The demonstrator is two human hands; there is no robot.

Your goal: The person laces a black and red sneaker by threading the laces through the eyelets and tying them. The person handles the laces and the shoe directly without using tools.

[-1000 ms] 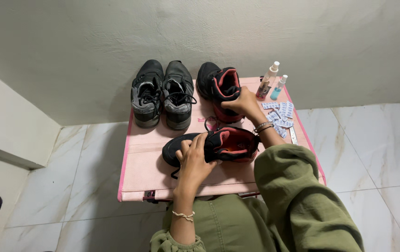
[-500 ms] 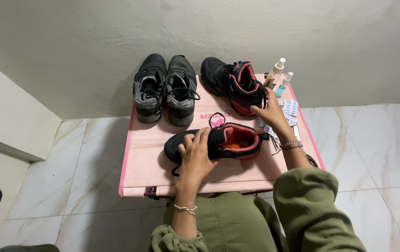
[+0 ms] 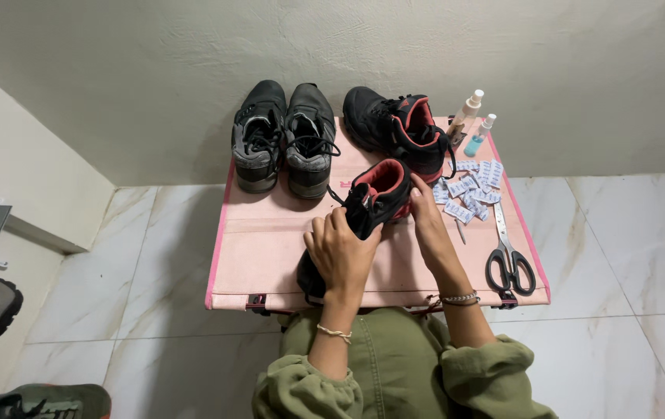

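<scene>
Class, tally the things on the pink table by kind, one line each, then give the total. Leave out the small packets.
Shoes: 4
Bottles: 2
Scissors: 1
Total: 7

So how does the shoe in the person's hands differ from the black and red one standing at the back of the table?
The held shoe is lifted and tilted, gripped by the left hand and touched by the right hand; the back shoe rests flat on the pink table, untouched. The held shoe points toward the person, its opening facing away; the back shoe lies angled toward the bottles. Both are black with red lining, seemingly a pair.
</scene>
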